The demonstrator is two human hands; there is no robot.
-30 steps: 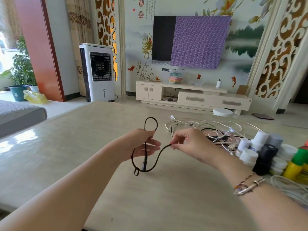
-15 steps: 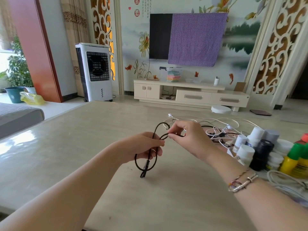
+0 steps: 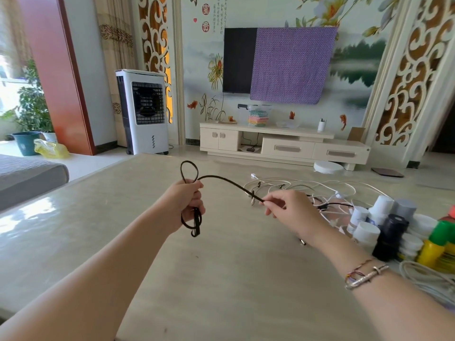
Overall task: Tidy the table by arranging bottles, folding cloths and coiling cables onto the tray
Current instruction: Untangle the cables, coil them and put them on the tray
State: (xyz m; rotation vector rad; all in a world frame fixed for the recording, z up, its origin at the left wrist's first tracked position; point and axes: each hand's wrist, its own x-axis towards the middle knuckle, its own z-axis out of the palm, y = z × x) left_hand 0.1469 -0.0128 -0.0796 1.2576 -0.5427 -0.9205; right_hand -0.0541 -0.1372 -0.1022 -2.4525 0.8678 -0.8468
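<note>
My left hand (image 3: 187, 201) grips a small coil of a thin black cable (image 3: 226, 180), held above the table. One loop sticks up over my fist and the plug end hangs below it. The free length arcs to the right, where my right hand (image 3: 286, 206) pinches it between thumb and fingers. Beyond my right hand the cable runs on into a tangle of white cables (image 3: 307, 188) lying on the table.
The beige table (image 3: 221, 279) spreads under both arms. At its right edge stand several bottles (image 3: 379, 227), white, black and yellow with green caps, beside another pale cable (image 3: 423, 276). A grey sofa (image 3: 27, 175) lies to the left.
My hands have drawn apart: the right slid along the cable to the right, the left rose with the coil. A longer stretch now spans between them.
</note>
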